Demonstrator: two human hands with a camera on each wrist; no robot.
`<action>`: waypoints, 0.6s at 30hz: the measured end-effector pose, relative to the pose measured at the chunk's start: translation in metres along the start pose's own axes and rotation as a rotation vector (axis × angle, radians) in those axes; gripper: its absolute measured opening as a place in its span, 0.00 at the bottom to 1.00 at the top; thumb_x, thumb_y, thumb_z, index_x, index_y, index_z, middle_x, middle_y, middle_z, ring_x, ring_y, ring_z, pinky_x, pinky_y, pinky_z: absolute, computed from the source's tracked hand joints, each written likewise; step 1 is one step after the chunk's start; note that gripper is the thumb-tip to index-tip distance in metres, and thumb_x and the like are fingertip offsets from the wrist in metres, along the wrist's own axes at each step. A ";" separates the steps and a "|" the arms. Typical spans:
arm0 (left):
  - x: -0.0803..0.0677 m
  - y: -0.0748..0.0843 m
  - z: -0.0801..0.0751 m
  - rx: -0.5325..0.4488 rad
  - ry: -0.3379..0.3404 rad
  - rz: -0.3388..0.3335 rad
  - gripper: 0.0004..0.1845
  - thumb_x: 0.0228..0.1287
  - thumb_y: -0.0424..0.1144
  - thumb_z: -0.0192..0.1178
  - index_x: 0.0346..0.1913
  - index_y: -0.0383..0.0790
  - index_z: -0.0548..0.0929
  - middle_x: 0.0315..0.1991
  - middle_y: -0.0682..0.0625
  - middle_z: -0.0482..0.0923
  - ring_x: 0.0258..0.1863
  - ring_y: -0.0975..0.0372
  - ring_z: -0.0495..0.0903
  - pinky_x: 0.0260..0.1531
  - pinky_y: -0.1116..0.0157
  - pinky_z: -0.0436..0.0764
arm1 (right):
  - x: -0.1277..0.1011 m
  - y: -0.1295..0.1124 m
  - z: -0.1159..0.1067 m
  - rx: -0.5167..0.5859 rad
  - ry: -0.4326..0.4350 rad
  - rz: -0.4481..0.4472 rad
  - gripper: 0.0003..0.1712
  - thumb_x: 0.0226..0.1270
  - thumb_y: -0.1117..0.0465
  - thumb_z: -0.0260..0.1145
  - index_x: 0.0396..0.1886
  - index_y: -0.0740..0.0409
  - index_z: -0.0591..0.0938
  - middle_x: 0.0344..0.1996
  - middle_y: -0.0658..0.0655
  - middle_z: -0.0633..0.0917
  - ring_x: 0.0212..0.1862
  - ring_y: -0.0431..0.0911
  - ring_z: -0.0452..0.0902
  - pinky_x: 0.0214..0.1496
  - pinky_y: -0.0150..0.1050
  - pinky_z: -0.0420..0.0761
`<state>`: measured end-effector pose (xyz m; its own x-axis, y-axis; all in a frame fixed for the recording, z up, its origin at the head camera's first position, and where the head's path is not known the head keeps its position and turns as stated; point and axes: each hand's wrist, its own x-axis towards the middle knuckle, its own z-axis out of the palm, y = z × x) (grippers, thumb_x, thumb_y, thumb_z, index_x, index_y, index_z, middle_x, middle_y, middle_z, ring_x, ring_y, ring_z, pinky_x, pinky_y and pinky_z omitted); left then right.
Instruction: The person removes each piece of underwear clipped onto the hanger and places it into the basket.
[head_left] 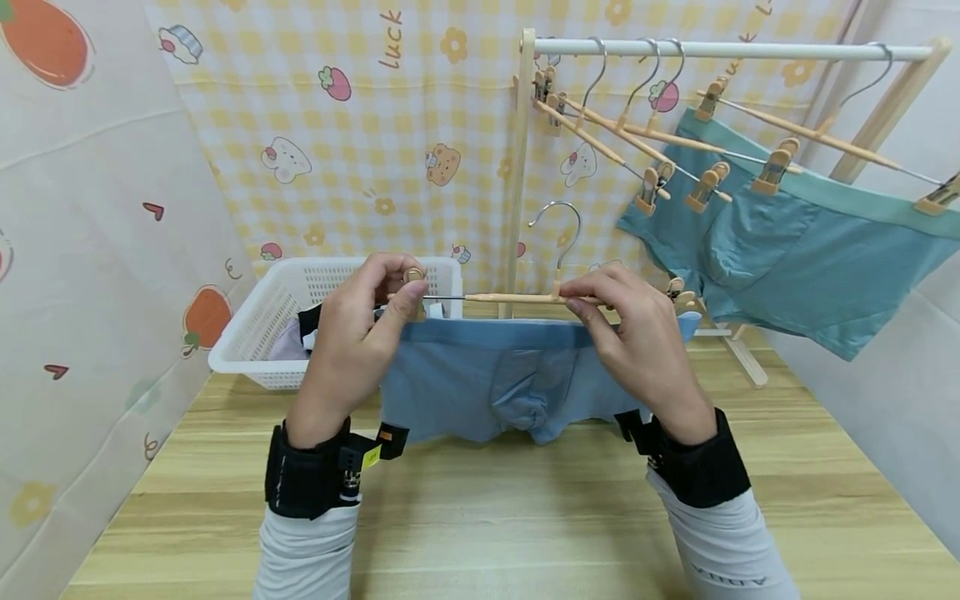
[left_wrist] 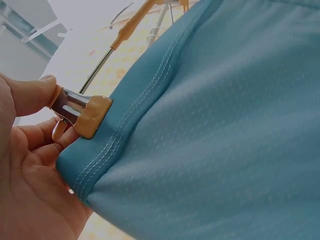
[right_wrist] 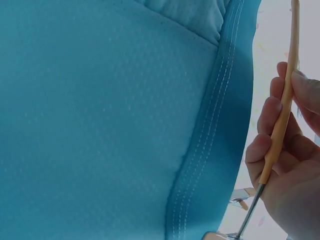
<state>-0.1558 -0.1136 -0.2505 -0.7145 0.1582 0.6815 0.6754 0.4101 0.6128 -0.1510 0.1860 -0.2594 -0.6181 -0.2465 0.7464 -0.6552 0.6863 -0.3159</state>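
- Underpants of plain blue fabric (head_left: 457,375) hang in front of the person, above the bench of pale wood-grain (head_left: 480,517); their long axis runs left to right, darker waistband uppermost, leg openings down, pouched front toward the head camera.
- Slim hanger of light-wood colour with thin metal ends (head_left: 517,297) lies nearly level just above the waistband, its silver wire hook (head_left: 579,225) standing up, mouth toward the left.
- Left hand (head_left: 348,346) pinches a tan-and-metal spring clip (left_wrist: 92,117) at the hanger's left end; the clip sits over the waistband near its corner.
- Right hand (head_left: 637,329) grips the wooden bar between thumb and fingers, right of the hook; another tan clip (head_left: 677,292) shows beyond it.
- "luck" is printed on the yellow-checked cloth (head_left: 390,133) behind; dark letters on the right pale-grey sleeve (head_left: 716,542) cannot be read surely.
- White perforated plastic basket (head_left: 258,367) stands behind the left hand.
- White-railed wooden rack (head_left: 520,183) rises behind, teal underpants (head_left: 780,242) hanging on its right side.
- Bench surface stretches from below the blue hem toward the person, between both forearms.
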 end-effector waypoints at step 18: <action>-0.002 -0.002 0.003 0.007 0.000 0.172 0.10 0.73 0.28 0.67 0.52 0.27 0.80 0.41 0.41 0.84 0.41 0.60 0.81 0.48 0.70 0.76 | 0.000 0.004 -0.010 0.023 -0.031 0.015 0.09 0.73 0.70 0.72 0.48 0.57 0.92 0.43 0.54 0.91 0.44 0.47 0.86 0.48 0.28 0.75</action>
<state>-0.1559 -0.1122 -0.2539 -0.5886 0.2270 0.7759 0.7864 0.3833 0.4845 -0.1490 0.1953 -0.2545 -0.6408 -0.2579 0.7231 -0.6556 0.6739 -0.3407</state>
